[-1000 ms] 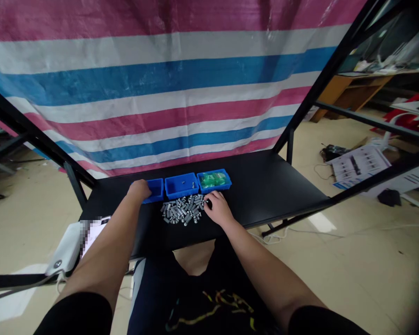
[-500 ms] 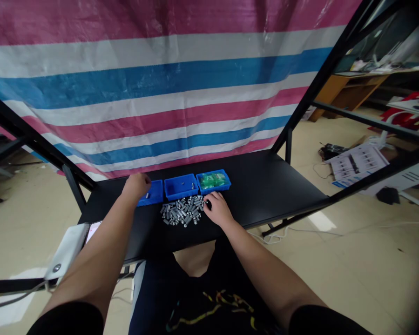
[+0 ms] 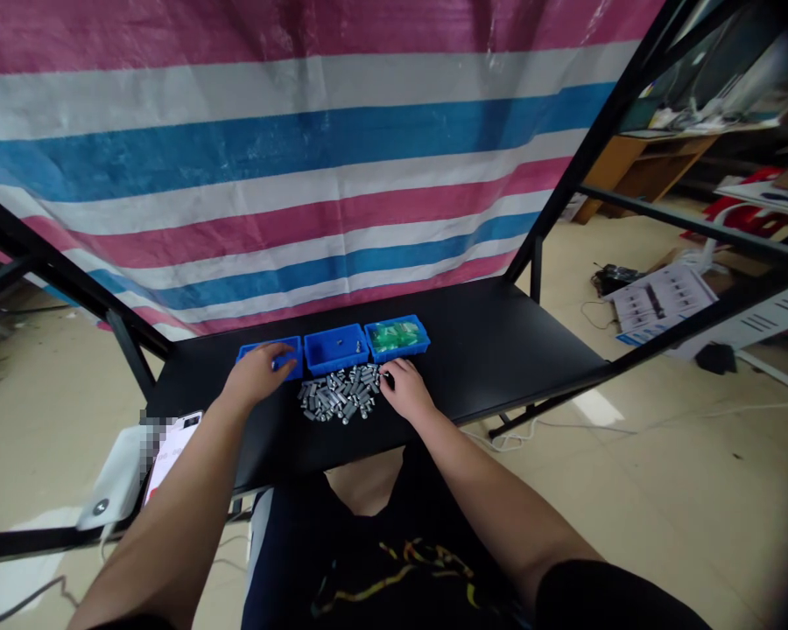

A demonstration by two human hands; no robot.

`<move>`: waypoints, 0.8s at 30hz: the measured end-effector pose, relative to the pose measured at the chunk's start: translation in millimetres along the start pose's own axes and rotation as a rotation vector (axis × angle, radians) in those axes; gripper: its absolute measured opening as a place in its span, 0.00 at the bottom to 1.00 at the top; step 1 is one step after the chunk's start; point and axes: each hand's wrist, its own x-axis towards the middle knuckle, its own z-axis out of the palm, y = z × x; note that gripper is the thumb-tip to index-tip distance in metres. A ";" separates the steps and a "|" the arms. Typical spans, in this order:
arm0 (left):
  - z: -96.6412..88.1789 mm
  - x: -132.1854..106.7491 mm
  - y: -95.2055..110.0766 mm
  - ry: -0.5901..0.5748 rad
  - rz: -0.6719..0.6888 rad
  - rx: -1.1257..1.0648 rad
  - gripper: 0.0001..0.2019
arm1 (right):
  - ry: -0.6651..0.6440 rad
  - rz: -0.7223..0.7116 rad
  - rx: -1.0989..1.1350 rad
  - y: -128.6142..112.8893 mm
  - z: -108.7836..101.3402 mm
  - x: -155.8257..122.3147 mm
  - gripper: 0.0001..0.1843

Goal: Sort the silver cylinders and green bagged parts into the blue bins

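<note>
A heap of several small grey metal cylinders (image 3: 340, 395) lies on the black table (image 3: 486, 350). Behind it stand three small blue bins: the left bin (image 3: 266, 350), the middle bin (image 3: 335, 347) with a few grey pieces, and the right bin (image 3: 397, 336) holding green parts. My left hand (image 3: 259, 374) hovers at the front of the left bin, its fingers loosely spread and pointing right. My right hand (image 3: 404, 388) rests at the right edge of the heap, with its fingertips pinched on a cylinder.
A striped pink, white and blue tarp (image 3: 289, 166) hangs behind the table inside a black metal frame (image 3: 568, 166). A white device (image 3: 115, 477) and a phone (image 3: 171, 442) lie at the table's left front. Papers (image 3: 660, 297) and cables lie on the floor to the right.
My left hand has drawn back from over the left bin toward me and to the right, and its fingers have spread. My right hand has stayed at the heap's right edge.
</note>
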 end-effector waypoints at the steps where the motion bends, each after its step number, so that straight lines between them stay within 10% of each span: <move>1: 4.9 -6.6 1.1 -0.018 -0.006 -0.015 0.24 | 0.002 0.004 -0.001 0.8 1.1 -0.2 0.08; 9: 41.1 -27.0 36.9 0.020 0.024 0.116 0.23 | 0.033 -0.003 -0.002 1.5 3.9 -2.2 0.11; 16: 56.2 -65.2 38.9 0.357 -0.028 0.003 0.16 | 0.011 -0.009 0.006 1.4 2.5 -0.2 0.14; 24: 73.4 -109.7 32.0 0.285 -0.007 -0.238 0.11 | 0.057 0.003 0.075 -3.8 -4.8 -0.5 0.12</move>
